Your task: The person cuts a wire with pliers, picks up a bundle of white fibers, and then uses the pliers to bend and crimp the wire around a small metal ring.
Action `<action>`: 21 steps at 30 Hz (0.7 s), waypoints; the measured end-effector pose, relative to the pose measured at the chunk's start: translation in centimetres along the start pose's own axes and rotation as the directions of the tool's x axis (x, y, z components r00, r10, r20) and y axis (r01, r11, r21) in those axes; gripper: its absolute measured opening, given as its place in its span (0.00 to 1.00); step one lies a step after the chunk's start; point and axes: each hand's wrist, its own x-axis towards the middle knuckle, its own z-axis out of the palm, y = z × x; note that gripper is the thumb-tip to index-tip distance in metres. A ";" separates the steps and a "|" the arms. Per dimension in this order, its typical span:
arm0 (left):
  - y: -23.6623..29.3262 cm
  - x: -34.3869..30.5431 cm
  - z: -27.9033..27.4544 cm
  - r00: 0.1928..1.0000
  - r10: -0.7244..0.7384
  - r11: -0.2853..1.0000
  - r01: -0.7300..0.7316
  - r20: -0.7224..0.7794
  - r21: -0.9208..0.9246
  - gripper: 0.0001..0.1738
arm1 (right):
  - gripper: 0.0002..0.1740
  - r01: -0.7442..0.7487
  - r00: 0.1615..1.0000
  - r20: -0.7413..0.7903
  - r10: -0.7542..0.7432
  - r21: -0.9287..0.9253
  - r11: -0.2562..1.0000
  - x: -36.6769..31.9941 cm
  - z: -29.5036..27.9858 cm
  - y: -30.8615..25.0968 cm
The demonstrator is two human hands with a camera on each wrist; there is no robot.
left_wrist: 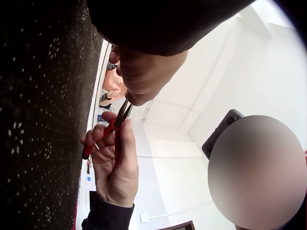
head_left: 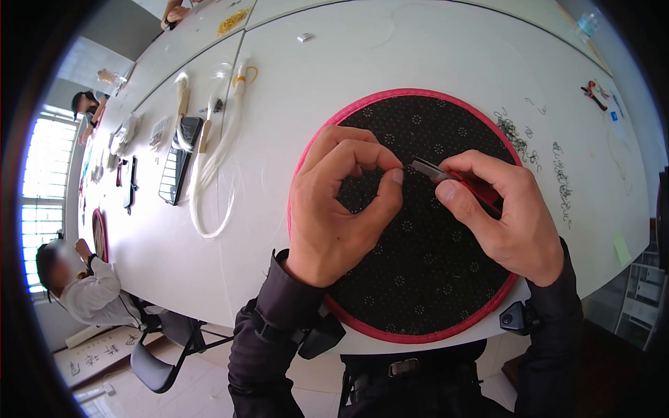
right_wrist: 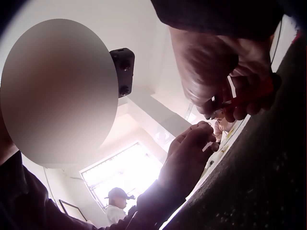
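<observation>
Over a round black mat (head_left: 411, 292) with a red edge, my left hand (head_left: 338, 209) pinches thumb and index fingertip together. A small thin wire piece (right_wrist: 209, 124) shows at those fingertips in the right wrist view; its exact shape is too small to tell. My right hand (head_left: 512, 216) grips red-handled pliers (head_left: 428, 169), their metal jaws pointing left at the left fingertips. From the left wrist view, the pliers' red handles (left_wrist: 118, 141) lie in the right palm and the jaws look slightly parted.
Dark wire bits (head_left: 513, 132) lie in a heap beyond the mat's right edge, with more strewn beyond. Another red tool (head_left: 594, 96) lies far right. To the left are a bundle of clear strands (head_left: 209, 188) and a phone (head_left: 180, 160). Another person (head_left: 97, 292) sits at left.
</observation>
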 end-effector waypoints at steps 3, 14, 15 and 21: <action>0.0 0.0 0.1 1.000 0.001 1.000 -0.001 0.004 -0.002 0.08 | 0.17 0.014 1.000 -0.003 -0.014 -0.003 1.000 0.0 0.1 0.1; -0.4 0.0 0.5 0.998 0.029 1.000 -0.029 -0.048 -0.011 0.09 | 0.18 -0.073 0.997 0.013 0.073 0.018 0.997 -0.1 0.0 -0.5; -0.4 0.0 0.5 0.999 0.027 1.000 -0.028 -0.046 -0.012 0.09 | 0.18 -0.062 0.998 0.007 0.062 0.001 0.998 -0.1 0.1 -0.5; -0.2 -0.1 0.2 1.000 0.007 1.000 -0.007 0.004 -0.023 0.08 | 0.18 -0.046 0.999 -0.019 0.045 -0.051 0.998 -0.4 0.1 -0.7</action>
